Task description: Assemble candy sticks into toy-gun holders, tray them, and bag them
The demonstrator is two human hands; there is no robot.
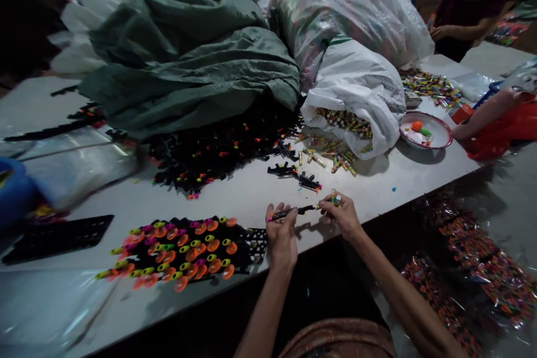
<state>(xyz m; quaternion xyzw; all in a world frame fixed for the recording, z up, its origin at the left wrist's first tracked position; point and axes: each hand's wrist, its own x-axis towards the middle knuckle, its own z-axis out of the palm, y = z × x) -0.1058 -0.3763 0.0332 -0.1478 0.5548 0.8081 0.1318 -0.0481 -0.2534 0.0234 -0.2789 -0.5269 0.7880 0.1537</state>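
Black plastic toy piece (300, 211), slim, is held low over the tabletop (239, 196), close to its edge. L hand (282, 240) pinches it betw. thumb and fingers; R hand (344, 215) has fingers pressed tog. near the other end, w/ small multicol. tubes (334, 197) in the same grip; if they touch the piece, I cannot tell. Taking the hands as clock centre: at 12 o'clock lie black toy guns (308, 180); at 1, white bag (361, 84) w/ many similar tubes in its mouth; at 2, red-rimmed plate (440, 133); betw. 8 and 9, cluster of black pcs. (184, 249) w/ orange discs; at 10, heap of black parts (210, 151), and big dark-green sack (188, 56) behind it. Farther, betw. 1 and 2, another person's hand (440, 32) is visible.
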